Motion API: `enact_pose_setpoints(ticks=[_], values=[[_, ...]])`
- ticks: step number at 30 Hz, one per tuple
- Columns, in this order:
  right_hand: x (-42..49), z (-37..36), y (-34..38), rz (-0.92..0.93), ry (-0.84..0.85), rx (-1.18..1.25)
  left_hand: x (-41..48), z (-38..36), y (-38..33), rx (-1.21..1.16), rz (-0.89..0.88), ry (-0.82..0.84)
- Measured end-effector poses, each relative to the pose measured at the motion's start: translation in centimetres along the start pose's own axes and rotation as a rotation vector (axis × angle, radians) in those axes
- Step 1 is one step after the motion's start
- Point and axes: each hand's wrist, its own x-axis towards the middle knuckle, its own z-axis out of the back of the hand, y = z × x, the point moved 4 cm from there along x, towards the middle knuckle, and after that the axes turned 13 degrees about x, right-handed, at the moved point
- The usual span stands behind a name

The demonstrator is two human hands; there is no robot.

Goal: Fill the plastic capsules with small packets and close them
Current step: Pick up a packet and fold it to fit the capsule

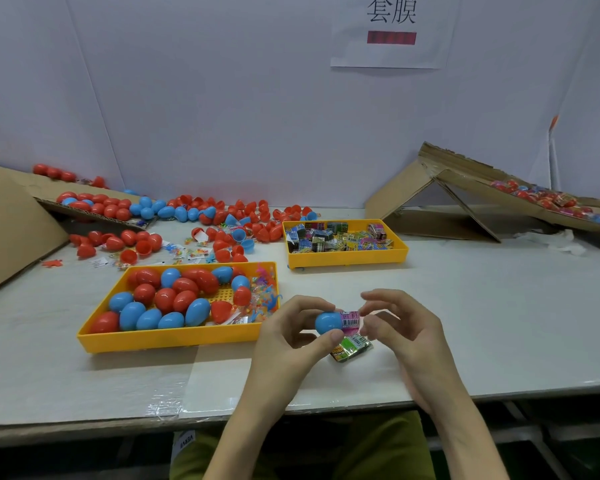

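Blue capsule half (327,322): gripped by left hand (288,337). Pink packet (351,319): pinched by right hand (407,327) at capsule's mouth. Green packet (351,348): beneath fingertips (336,336) (yellow tray (174,338) edge just left).

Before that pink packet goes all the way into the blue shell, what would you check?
1. Left hand grips the blue capsule half firmly: ok.
2. Right hand pinches the pink packet at the half's opening: ok.
3. Packet fully inside: not ok, most of it sticks out.
4. Green packet close below the hands, within reach: ok.
5. Matching half ready for closing: cannot tell, none shows in either hand.
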Motion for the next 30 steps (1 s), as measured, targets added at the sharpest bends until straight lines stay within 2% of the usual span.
enact_pose_setpoints(ticks=[15, 30], values=[[-0.07, -0.22, 0.02, 0.078, 0.065, -0.035, -0.04, -0.35, -0.21, 0.115, -0.001, 0.009], [-0.08, -0.27, 0.02, 0.064, 0.065, -0.013, -0.08, -0.33, 0.03, 0.154, -0.003, 0.008]])
